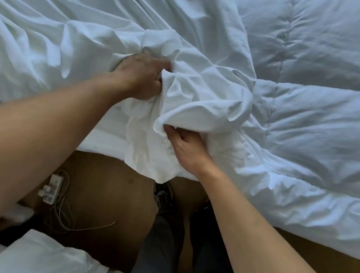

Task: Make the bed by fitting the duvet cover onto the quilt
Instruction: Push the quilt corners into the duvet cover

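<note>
I have the thin, crumpled white cotton duvet cover [188, 90] bunched at the near edge of the bed [103, 140], because I judge I need its edge or opening gathered before I can work it over the puffy, stitched white quilt [314, 127], which lies spread across the right half of the bed and hangs over its near side. The cover lies over the left half and overlaps the quilt's left margin, so the two are touching where I work. My left hand [143, 76] reaches forward with the arm nearly straight, knuckles up, its grip pressed together on a thick fold of the cover; the fingertips are buried in cloth, so I cannot tell how deep they go. My right hand [187, 147] comes in lower and nearer, wrist bent, palm turned toward the bed, its grip pinching the cover's loose lower fold between thumb and fingers [171, 131], lifting it a little so a pocket opens beneath. I hold the two apart, I think, to keep the cloth taut between them and find the opening. I stand close against the bed, dark trousers and shoe [163, 196] on the brown floor, with a white power strip and its tangled cables [52, 188] lying on the floor to my left, and a white pillow [41, 256] at the lower left.
</note>
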Motion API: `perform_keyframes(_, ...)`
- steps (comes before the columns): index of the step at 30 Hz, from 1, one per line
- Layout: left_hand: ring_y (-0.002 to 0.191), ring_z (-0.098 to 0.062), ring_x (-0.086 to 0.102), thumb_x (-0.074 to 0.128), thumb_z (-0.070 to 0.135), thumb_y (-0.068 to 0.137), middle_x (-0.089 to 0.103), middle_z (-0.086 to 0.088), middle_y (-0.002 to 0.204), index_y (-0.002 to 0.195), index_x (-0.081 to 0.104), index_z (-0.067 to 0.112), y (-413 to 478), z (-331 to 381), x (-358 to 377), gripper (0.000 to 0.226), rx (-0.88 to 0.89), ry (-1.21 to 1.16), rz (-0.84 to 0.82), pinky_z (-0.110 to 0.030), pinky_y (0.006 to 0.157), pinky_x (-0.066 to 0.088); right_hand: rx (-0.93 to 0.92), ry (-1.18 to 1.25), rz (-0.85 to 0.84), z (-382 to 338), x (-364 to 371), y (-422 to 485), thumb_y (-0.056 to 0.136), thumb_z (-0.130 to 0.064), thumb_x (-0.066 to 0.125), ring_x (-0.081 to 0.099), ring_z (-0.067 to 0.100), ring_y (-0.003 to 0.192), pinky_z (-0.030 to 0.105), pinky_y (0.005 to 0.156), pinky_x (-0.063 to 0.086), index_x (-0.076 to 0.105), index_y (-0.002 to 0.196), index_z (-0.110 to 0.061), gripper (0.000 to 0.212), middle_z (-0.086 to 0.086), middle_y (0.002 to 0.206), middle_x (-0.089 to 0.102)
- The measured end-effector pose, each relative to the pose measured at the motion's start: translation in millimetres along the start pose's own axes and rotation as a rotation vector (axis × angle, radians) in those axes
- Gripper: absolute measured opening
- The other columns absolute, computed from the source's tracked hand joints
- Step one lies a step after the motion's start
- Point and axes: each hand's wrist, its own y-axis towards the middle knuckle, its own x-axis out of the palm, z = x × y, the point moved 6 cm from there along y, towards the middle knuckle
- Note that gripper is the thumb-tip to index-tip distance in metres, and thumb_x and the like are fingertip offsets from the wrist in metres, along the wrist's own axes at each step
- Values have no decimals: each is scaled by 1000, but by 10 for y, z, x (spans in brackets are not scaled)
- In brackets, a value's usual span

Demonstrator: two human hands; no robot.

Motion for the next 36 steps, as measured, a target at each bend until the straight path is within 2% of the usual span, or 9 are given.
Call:
perform_keyframes(4, 87, -47, 66, 63, 27, 84, 69, -27, 96, 109, 65, 18, -44, 20, -226, 26, 57, 129, 169, -40, 75, 36, 64, 22, 157, 253, -262, -161, 92, -69, 42, 54, -5, 57, 21, 62, 45, 57, 57, -34, 52, -20, 53, 56)
perform_keyframes(7, 87, -47, 67, 66, 22, 79, 70, -28, 94, 111, 66, 17, -78, -61, -275, 32, 28, 184, 159, -43, 86, 42, 156, 14, 305, 333, -706, -313, 99, -61, 42, 58, -13, 77, -5, 68, 35, 71, 87, -37, 39, -34, 67, 58)
perform_keyframes(12, 89, -50, 66, 73, 16, 68, 70, -27, 86, 103, 66, 11, -273, 21, -64, 36, 8, 171, 109, -47, 87, 48, 348, 71, 333, 319, -1620, -761, 69, -90, 50, 73, 12, 83, 29, 72, 53, 77, 82, -42, 57, -11, 88, 77)
perform_keyframes(18, 74, -43, 68, 79, 17, 59, 70, -19, 72, 99, 65, 11, -734, 116, 137, 42, 33, 133, 150, -45, 80, 54, 434, 96, 297, 327, -1723, -958, 72, -80, 61, 75, 14, 81, 36, 77, 57, 79, 82, -36, 49, -6, 88, 78)
perform_keyframes(25, 120, -27, 57, 53, 34, 92, 67, -1, 123, 153, 33, 24, -1616, 334, 1105, 65, -81, 285, -522, -34, 110, 37, 289, 142, 212, 205, -1452, -829, 64, -75, 73, 52, 20, 69, 40, 71, 43, 55, 65, 2, 79, 6, 69, 53)
perform_keyframes(29, 118, -23, 60, 57, 24, 92, 65, 1, 124, 146, 42, 22, -1538, 481, 986, 57, -48, 365, -718, -34, 104, 43, 359, 404, 169, 46, -1389, -567, 79, -59, 73, 67, 17, 77, 38, 85, 50, 72, 84, -17, 43, -2, 76, 71)
perform_keyframes(32, 88, -20, 64, 67, 34, 85, 66, 4, 94, 98, 65, 22, -1246, 713, 581, 18, -99, 243, -877, -34, 80, 55, 404, 449, 55, 16, -1165, -419, 87, -35, 75, 71, 24, 103, 42, 95, 55, 69, 121, -15, 40, 5, 111, 75)
perform_keyframes(34, 79, -19, 64, 72, 51, 77, 66, 5, 80, 77, 62, 24, -766, 945, 194, 28, -133, -33, -616, -36, 73, 55, 467, 348, 157, 140, -1114, -431, 84, -20, 77, 69, 25, 101, 42, 90, 57, 60, 126, -12, 46, 5, 112, 72)
perform_keyframes(36, 92, -16, 64, 69, 71, 65, 70, 10, 95, 100, 64, 34, -327, 1165, -74, 52, -170, -309, -259, -37, 82, 54, 463, 148, 238, 264, -1107, -602, 85, -20, 74, 64, 19, 103, 34, 87, 55, 56, 121, -23, 41, -5, 110, 66)
